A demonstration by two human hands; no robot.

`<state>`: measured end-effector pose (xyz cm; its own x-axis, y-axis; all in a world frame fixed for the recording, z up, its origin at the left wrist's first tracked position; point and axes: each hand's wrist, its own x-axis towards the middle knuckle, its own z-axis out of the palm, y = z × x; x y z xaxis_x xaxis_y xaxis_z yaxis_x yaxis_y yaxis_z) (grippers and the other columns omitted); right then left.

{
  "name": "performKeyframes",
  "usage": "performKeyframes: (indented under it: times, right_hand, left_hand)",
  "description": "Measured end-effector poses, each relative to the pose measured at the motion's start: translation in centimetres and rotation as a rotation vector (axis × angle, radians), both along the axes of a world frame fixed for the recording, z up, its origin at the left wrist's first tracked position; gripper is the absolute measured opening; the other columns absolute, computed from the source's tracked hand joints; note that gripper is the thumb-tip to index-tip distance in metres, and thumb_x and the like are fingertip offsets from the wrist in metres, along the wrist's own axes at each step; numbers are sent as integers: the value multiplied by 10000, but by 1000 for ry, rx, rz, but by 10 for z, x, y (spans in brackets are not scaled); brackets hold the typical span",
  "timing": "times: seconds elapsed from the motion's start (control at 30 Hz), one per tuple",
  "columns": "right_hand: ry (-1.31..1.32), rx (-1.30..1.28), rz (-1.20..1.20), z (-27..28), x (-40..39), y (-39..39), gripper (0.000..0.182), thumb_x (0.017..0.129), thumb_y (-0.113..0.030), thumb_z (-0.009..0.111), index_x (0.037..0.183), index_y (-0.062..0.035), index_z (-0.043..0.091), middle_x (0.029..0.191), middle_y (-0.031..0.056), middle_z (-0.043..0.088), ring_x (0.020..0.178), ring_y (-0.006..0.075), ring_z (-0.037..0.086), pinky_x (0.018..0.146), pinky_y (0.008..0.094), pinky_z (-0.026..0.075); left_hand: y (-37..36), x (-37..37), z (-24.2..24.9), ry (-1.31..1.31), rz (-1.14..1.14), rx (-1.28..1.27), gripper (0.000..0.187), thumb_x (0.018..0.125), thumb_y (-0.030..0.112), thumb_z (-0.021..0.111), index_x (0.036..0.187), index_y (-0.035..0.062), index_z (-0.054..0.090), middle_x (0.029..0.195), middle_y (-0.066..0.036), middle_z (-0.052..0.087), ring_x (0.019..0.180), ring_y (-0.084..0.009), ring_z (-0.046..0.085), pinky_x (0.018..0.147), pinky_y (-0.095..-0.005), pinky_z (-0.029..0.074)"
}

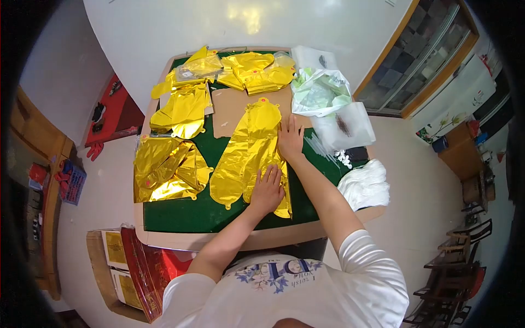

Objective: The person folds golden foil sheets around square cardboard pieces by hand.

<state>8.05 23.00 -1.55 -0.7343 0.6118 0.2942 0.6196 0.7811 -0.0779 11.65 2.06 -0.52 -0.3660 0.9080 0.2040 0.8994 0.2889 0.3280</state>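
A flat, uninflated gold foil balloon (232, 169) lies on the green tabletop in front of me, with long folded lobes and small tabs at its ends. My left hand (267, 192) rests on its lower right part, fingers spread over the foil. Further up, my right hand (291, 138) lies flat along the balloon's right edge, fingers stretched out. Both palms face down, so anything beneath them is hidden. Under the balloon's upper part is a brown cardboard sheet (225, 112).
More gold foil balloons (169, 169) are piled on the left and along the far edge (257, 71). To the right are a white-green plastic bag (320, 95), clear bags (347, 126), thin clear straws (322, 150), a black object (357, 154) and a white bundle (365, 186).
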Motion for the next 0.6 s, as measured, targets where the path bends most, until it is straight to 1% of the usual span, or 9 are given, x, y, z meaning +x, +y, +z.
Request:
performKeyframes:
  times: [0.07, 0.1, 0.17, 0.2, 0.33, 0.43, 0.5, 0.57, 0.6]
  right_hand:
    - [-26, 6, 24, 0, 11, -5, 551, 967, -274, 429, 1477, -116, 295, 1537, 179, 227, 1447, 306, 166, 1134, 558, 137]
    - [-39, -1, 18, -2, 17, -9, 551, 967, -274, 429, 1477, -116, 295, 1537, 179, 227, 1447, 306, 166, 1134, 558, 137]
    - [-3, -10, 25, -3, 24, -15, 581, 943, -246, 463, 1481, -115, 285, 1529, 192, 235, 1443, 322, 171, 1132, 563, 138]
    - [1, -19, 31, -4, 28, -18, 585, 936, -226, 463, 1482, -114, 283, 1533, 189, 232, 1444, 319, 172, 1130, 566, 137]
    - [-20, -50, 28, -1, 46, -32, 600, 932, -212, 465, 1489, -115, 265, 1541, 185, 214, 1445, 316, 169, 1134, 562, 133]
    - [12, -109, 29, -3, 58, -41, 611, 935, -203, 460, 1498, -117, 241, 1549, 182, 194, 1445, 317, 166, 1137, 561, 125]
    - [-13, -117, 20, -1, 66, -48, 625, 937, -214, 464, 1505, -115, 221, 1553, 177, 185, 1447, 318, 160, 1138, 562, 124]
    - [-13, -113, 25, 0, 73, -55, 631, 932, -213, 476, 1503, -110, 226, 1551, 177, 190, 1445, 319, 167, 1136, 563, 130]
    - [-7, -104, 33, 0, 77, -58, 637, 928, -211, 487, 1501, -105, 230, 1549, 177, 195, 1443, 320, 174, 1134, 563, 137]
  left_hand:
    - [1, 1, 1, -12, -10, -15, 582, 908, 288, 455, 1407, -4, 383, 1509, -158, 315, 1424, -281, 247, 1154, -498, 166]
    - [1, 1, 0, 1, -5, -20, 583, 911, 290, 449, 1410, -2, 380, 1512, -158, 310, 1425, -281, 245, 1155, -498, 162]
    - [1, 0, 0, 6, -6, -33, 583, 914, 293, 442, 1413, -1, 377, 1515, -157, 305, 1426, -281, 243, 1157, -497, 159]
    - [1, 0, 0, 19, -3, -36, 583, 917, 294, 437, 1416, 0, 374, 1516, -156, 303, 1427, -280, 241, 1158, -497, 155]
    - [1, 0, -2, 27, 1, -35, 580, 925, 296, 428, 1423, 6, 366, 1517, -151, 303, 1429, -274, 234, 1160, -494, 148]
    - [3, 0, -5, 17, 3, -38, 580, 927, 294, 431, 1429, 12, 362, 1519, -143, 302, 1431, -267, 231, 1163, -489, 143]
    - [3, -1, -9, 45, 5, 50, 569, 897, 283, 471, 1391, 6, 418, 1485, -154, 355, 1414, -282, 272, 1151, -514, 172]
    - [2, -1, -6, 38, 1, 49, 567, 900, 280, 471, 1393, 7, 415, 1486, -152, 353, 1415, -280, 270, 1151, -515, 173]
    - [2, -1, -4, 41, -1, 14, 574, 910, 284, 462, 1409, 10, 392, 1502, -147, 330, 1422, -274, 254, 1155, -505, 163]
